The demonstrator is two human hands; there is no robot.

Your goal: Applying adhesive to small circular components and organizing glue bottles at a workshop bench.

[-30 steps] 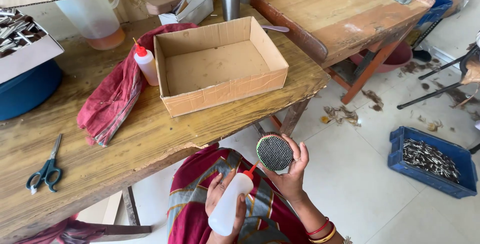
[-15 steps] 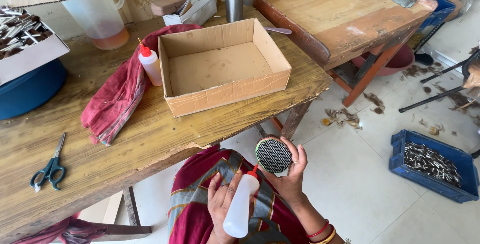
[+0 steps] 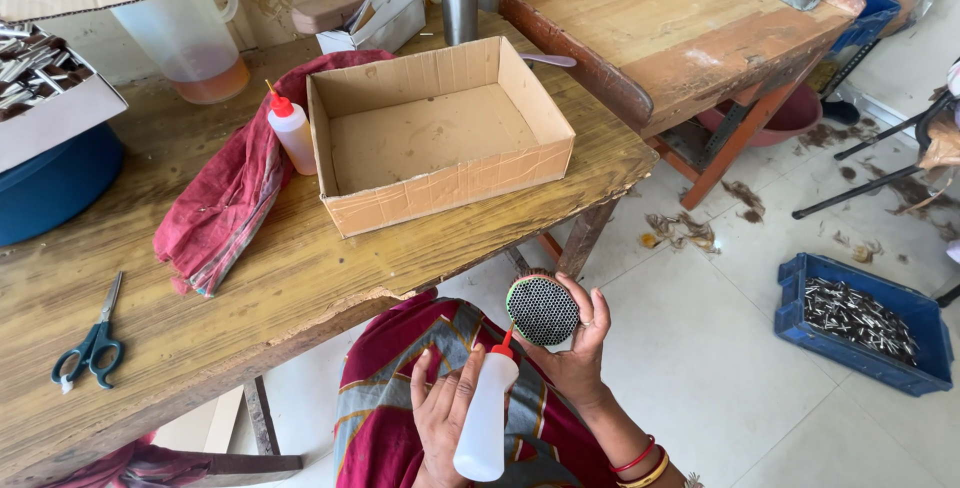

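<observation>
Red and gold bangles (image 3: 643,465), maroon striped garment (image 3: 400,368)

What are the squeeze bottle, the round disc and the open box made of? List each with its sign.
Bottle in the left hand: looks like soft white plastic, matte and slightly see-through, with a red nozzle.
Disc in the right hand: dark perforated face in a pale green rim; plastic or metal, cannot tell.
Box: brown corrugated cardboard, dull, taped along the edges.

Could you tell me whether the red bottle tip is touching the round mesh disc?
Touching, it seems: the head view shows the bottle tip meeting the lower left rim of the disc, no gap visible.
</observation>
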